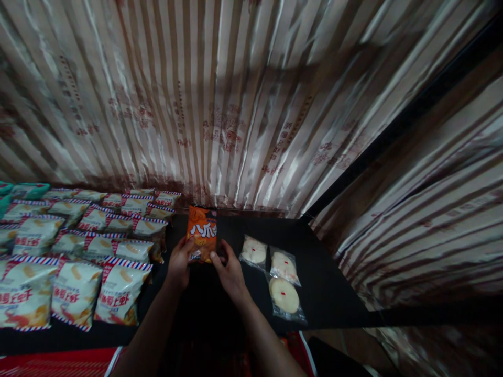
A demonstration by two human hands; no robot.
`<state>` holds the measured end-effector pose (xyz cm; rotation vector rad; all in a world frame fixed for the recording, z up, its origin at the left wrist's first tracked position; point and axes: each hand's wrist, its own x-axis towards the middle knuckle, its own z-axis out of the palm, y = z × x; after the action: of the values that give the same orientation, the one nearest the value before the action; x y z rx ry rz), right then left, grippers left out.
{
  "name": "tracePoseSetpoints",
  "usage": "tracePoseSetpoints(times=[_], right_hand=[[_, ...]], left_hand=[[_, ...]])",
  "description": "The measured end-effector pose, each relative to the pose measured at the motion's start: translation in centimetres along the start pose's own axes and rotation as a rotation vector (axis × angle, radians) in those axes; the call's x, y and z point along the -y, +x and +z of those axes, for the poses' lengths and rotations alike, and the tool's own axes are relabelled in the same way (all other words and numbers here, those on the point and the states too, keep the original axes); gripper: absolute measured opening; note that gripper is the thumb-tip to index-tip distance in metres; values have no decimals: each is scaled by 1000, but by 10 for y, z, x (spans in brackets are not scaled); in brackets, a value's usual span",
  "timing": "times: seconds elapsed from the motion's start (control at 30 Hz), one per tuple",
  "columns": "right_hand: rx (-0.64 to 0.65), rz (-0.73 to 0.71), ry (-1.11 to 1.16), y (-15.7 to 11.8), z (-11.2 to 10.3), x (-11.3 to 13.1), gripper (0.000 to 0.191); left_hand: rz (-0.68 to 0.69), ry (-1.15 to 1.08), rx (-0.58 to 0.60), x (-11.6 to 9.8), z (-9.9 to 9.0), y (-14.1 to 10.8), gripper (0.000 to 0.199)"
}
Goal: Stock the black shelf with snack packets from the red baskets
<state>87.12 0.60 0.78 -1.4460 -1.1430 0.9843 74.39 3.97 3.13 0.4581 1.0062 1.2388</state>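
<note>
An orange snack bag point(203, 230) with large white characters stands upright over the black tabletop, its printed front toward me. My left hand point(181, 260) grips its lower left side, the thumb lying across the front. At the lower right corner my right hand point(230, 269) closes on the bag with the thumb in front. The fingers behind the bag are mostly hidden. Nearest on the left are white snack bags point(122, 290) with red and blue striped edges. Round pale discs in clear wrappers point(284, 295) lie to the right of my right hand.
Several rows of white bags point(29, 293) fill the left of the black table point(326, 293), with green packs point(29, 190) at the far left. A striped printed curtain point(236, 104) hangs behind. A dark pole point(377, 125) slants at right. Red baskets point(63, 364) sit below the front edge.
</note>
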Motion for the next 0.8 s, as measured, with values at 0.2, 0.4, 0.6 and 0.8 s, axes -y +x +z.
tracePoseSetpoints(times=[0.2,0.4,0.6,0.8], right_hand=[[269,170,301,3,-2,13,54],[153,248,309,10,0,8,53],[50,301,421,26,14,-1,48],[12,280,397,45,29,2,40]], left_hand=[[-26,-49,-2,-4,7,-1,29],[-4,67,10,-2,9,5,32],[-1,179,-121,0,4,10,38],[126,121,-194,9,0,21,31]])
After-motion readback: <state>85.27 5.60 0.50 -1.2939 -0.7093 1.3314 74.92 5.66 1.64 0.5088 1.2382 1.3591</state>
